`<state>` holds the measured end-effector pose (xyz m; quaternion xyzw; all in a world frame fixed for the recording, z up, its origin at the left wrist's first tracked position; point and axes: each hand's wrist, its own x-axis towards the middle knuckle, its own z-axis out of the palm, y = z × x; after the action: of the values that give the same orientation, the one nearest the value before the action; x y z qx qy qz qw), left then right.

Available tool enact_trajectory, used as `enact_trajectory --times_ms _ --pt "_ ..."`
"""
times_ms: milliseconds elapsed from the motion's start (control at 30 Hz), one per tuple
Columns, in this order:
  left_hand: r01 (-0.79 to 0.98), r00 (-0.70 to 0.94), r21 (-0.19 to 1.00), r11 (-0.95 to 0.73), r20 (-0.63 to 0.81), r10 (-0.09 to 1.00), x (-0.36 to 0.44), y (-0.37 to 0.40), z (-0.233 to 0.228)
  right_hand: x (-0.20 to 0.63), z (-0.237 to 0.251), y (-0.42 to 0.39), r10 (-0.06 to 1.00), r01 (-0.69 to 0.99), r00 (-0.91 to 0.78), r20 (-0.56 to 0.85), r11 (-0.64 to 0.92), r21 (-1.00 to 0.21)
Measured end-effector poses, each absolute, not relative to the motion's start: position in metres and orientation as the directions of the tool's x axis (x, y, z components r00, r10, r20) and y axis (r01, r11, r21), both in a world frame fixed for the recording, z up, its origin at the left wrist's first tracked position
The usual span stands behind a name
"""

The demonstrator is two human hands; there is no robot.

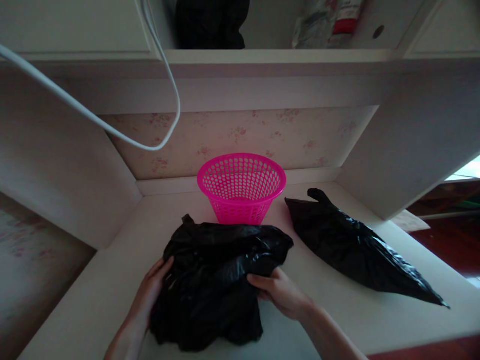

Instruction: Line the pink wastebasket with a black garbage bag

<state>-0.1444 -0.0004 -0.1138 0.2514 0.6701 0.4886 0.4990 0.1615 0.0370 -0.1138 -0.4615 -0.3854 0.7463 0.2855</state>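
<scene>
A crumpled black plastic bag lies on the white desk in front of me. My left hand rests against its left edge, fingers curled onto the plastic. My right hand pinches a fold on its right side. Just behind the bag stands an empty pink perforated basket. A second black bag lies flat to the right, apart from both hands.
The desk sits in a white alcove with side walls and floral wallpaper at the back. A white cable hangs from the upper left. A shelf above holds dark and packaged items. Wooden floor shows at right.
</scene>
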Motion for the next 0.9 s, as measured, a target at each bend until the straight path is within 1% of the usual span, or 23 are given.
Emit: enact_trajectory --times_ms 67,133,200,267,333,367,433,500,633,700,800,867,900 --pt "-0.233 -0.453 0.91 0.343 -0.414 0.79 -0.155 -0.004 -0.112 0.183 -0.102 0.046 0.78 -0.055 -0.416 -0.467 -0.535 -0.843" --pt "-0.272 -0.477 0.915 0.298 -0.397 0.784 -0.163 -0.009 -0.11 0.208 -0.092 0.055 0.787 -0.027 -0.406 -0.465 -0.519 -0.855" --pt "-0.317 -0.438 0.903 0.289 -0.41 0.8 -0.165 -0.013 -0.107 0.232 -0.086 0.061 0.781 0.031 -0.4 -0.48 -0.512 -0.859" --pt "-0.428 -0.347 0.845 0.322 -0.483 0.804 -0.164 -0.016 -0.107 0.251 -0.088 0.064 0.765 0.081 -0.403 -0.502 -0.517 -0.852" --pt "-0.503 -0.282 0.782 0.367 -0.55 0.786 -0.161 -0.013 -0.109 0.259 -0.097 0.065 0.76 0.074 -0.4 -0.512 -0.53 -0.845" --pt "-0.504 -0.278 0.773 0.386 -0.568 0.775 -0.159 -0.009 -0.111 0.259 -0.103 0.065 0.758 0.057 -0.391 -0.522 -0.547 -0.835" --pt "-0.436 -0.306 0.803 0.405 -0.556 0.773 -0.155 0.002 -0.114 0.253 -0.113 0.064 0.74 0.025 -0.373 -0.56 -0.596 -0.803" --pt "-0.359 -0.324 0.844 0.399 -0.513 0.795 -0.154 0.018 -0.116 0.241 -0.119 0.063 0.704 0.019 -0.382 -0.599 -0.642 -0.766" --pt "-0.188 -0.304 0.937 0.293 -0.34 0.89 -0.162 0.052 -0.111 0.22 -0.119 0.062 0.645 0.026 -0.5 -0.578 -0.656 -0.754" --pt "-0.098 -0.261 0.961 0.258 -0.275 0.925 -0.167 0.067 -0.106 0.216 -0.119 0.059 0.622 0.056 -0.541 -0.566 -0.645 -0.762" --pt "-0.003 -0.221 0.969 0.248 -0.243 0.945 -0.169 0.08 -0.103 0.217 -0.124 0.048 0.584 0.126 -0.562 -0.585 -0.639 -0.759" --pt "0.041 -0.246 0.971 0.235 -0.218 0.944 -0.166 0.082 -0.106 0.22 -0.128 0.035 0.566 0.171 -0.574 -0.592 -0.624 -0.762" --pt "0.059 -0.277 0.972 0.228 -0.203 0.939 -0.164 0.082 -0.107 0.223 -0.13 0.028 0.56 0.211 -0.592 -0.58 -0.586 -0.782"
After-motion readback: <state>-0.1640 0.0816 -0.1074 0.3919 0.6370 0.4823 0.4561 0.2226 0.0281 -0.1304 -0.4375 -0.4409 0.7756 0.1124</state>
